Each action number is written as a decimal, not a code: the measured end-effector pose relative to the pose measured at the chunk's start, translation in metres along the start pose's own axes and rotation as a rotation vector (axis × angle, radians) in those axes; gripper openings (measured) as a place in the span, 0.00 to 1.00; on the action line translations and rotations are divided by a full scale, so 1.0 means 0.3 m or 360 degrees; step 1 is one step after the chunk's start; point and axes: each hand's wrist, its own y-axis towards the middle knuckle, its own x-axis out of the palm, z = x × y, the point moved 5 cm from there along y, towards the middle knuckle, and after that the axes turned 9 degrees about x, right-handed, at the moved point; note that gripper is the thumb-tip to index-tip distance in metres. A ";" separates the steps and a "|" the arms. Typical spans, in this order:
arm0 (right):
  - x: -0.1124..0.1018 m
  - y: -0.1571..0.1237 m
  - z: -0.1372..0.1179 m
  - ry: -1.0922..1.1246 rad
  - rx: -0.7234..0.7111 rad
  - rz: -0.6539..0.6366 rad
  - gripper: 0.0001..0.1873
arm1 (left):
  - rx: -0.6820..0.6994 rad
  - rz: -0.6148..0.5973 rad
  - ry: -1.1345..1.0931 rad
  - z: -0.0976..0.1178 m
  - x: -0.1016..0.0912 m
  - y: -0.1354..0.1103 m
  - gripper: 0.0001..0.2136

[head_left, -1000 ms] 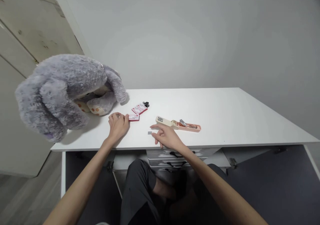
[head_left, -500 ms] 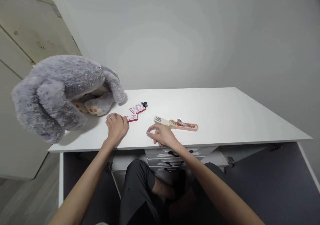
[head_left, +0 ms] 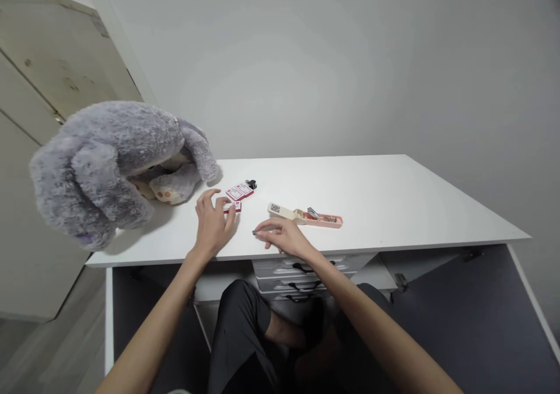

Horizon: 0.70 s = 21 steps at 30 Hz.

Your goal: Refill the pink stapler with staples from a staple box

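My left hand [head_left: 212,222] hovers over the near red-and-white staple box [head_left: 237,206], its fingers apart and curved. They partly cover the box, and contact is hard to judge. Between thumb and fingertips, my right hand [head_left: 282,235] pinches a small grey strip of staples [head_left: 254,232] just above the tabletop. Right behind that hand lies an opened stapler [head_left: 324,219], its cream part to the left and its pink part to the right. A metal piece stands up at a slant from its middle.
Two more red-and-white boxes [head_left: 240,192] lie side by side farther back, with a black binder clip [head_left: 251,184] behind them. A large grey plush toy [head_left: 122,149] fills the left end of the white tabletop [head_left: 394,201]. Drawers [head_left: 280,267] and open cabinet doors [head_left: 476,318] are below.
My left hand has moved right and its fingers have spread over the near box. The right hand still pinches the staple strip, which now appears tilted differently. The view has shifted slightly.
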 end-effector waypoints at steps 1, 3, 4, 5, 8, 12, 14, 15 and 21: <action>0.001 -0.001 0.002 0.0035 0.0024 -0.0026 0.24 | 0.0084 -0.0027 -0.0063 0.022 0.008 0.002 0.13; -0.002 -0.002 0.005 0.0118 0.0025 -0.0032 0.25 | 0.0251 -0.0104 -0.0181 0.069 0.031 0.005 0.15; -0.006 -0.002 0.005 0.0174 -0.0001 -0.0009 0.25 | 0.0328 -0.0156 -0.0233 0.095 0.043 0.006 0.16; -0.014 -0.004 0.006 0.0239 -0.0041 0.0037 0.26 | 0.0393 -0.0210 -0.0281 0.120 0.055 0.006 0.17; -0.054 -0.022 0.012 0.0402 -0.0160 0.0220 0.27 | 0.0521 -0.0341 -0.0408 0.186 0.079 0.006 0.21; -0.140 -0.075 0.010 0.0373 -0.0181 0.0331 0.27 | 0.0689 -0.0503 -0.0464 0.238 0.098 -0.003 0.26; -0.208 -0.108 -0.007 0.0351 -0.0194 0.0417 0.26 | 0.0722 -0.0558 -0.0460 0.241 0.106 -0.008 0.27; -0.245 -0.124 -0.019 0.0350 -0.0208 0.0472 0.26 | 0.0723 -0.0568 -0.0461 0.239 0.110 -0.009 0.26; -0.434 -0.175 -0.063 0.0451 -0.0163 0.0727 0.26 | 0.0724 -0.0570 -0.0468 0.228 0.116 -0.013 0.25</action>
